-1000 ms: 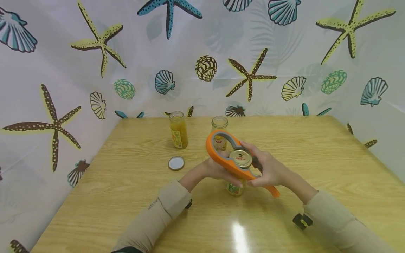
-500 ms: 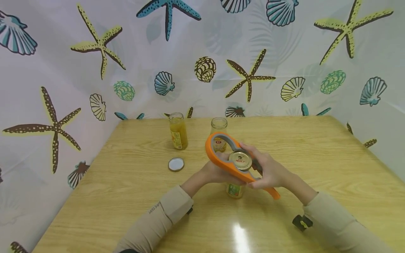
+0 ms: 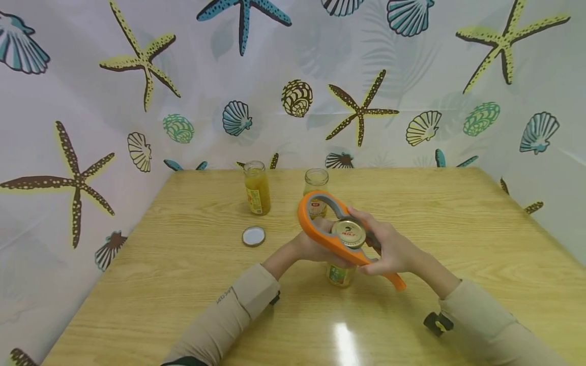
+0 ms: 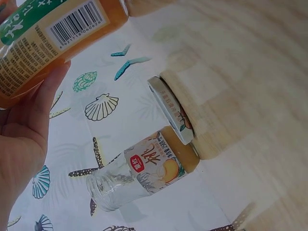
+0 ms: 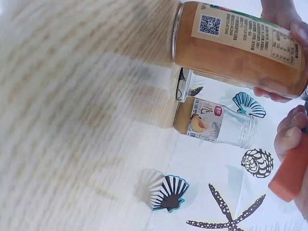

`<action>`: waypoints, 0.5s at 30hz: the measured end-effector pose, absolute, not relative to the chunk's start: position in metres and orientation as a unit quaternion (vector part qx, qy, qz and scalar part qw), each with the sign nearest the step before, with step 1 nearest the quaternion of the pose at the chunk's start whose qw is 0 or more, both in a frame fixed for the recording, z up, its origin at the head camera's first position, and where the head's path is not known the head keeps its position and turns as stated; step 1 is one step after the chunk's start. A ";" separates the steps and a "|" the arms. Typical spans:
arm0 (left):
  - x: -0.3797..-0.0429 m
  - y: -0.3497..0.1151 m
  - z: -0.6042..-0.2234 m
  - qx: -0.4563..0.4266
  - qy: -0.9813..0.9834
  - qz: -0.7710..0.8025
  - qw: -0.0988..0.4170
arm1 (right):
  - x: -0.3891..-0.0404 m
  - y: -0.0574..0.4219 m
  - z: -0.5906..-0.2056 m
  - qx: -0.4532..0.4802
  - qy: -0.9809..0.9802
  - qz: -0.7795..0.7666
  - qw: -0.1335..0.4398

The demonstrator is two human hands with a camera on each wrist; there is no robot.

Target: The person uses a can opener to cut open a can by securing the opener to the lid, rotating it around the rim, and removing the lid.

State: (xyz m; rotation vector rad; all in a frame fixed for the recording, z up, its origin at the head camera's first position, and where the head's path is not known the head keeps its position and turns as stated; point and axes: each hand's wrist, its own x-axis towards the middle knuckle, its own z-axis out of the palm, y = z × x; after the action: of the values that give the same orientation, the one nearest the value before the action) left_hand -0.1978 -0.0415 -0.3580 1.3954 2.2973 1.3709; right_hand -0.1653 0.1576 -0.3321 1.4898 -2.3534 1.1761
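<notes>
My left hand [image 3: 313, 248] grips a glass jar of orange-yellow food [image 3: 339, 275], its fingers round the body below the lid. The jar stands upright with a gold lid [image 3: 349, 233] on top. An orange jar opener [image 3: 316, 231] with a grey lining lies across the top, its opening round the gold lid. My right hand [image 3: 392, 247] holds the opener by its handles. The left wrist view shows the barcode side of the jar [image 4: 57, 43] and the thumb along it. In the right wrist view, the orange handle end [image 5: 288, 178] sticks out beside the fingers.
A lidless jar with yellow contents [image 3: 258, 190] stands at the back left. Another lidless jar [image 3: 317, 178], partly filled, stands behind the opener. One lid [image 3: 254, 236] lies white side up on the wooden table [image 3: 174, 284]. A shell-and-starfish cloth [image 3: 274, 127] hangs behind.
Both hands stay on the jar and opener, with only a slight shift. The opener and gold lid sit very slightly lower than a second ago.
</notes>
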 end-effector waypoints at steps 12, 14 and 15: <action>-0.188 -0.046 -0.331 0.510 0.736 0.436 0.090 | -0.188 0.170 -0.358 0.506 -0.771 0.384 0.053; -0.189 -0.046 -0.331 0.515 0.732 0.435 0.097 | -0.188 0.170 -0.359 0.510 -0.765 0.392 0.044; -0.190 -0.046 -0.331 0.518 0.726 0.441 0.103 | -0.189 0.170 -0.359 0.511 -0.762 0.395 0.039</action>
State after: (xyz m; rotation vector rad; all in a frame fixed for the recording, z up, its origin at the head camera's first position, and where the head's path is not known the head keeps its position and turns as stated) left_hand -0.1898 -0.0458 -0.3310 1.5287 2.1419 1.3011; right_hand -0.1886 0.1704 -0.3585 1.5676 -2.3359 1.2112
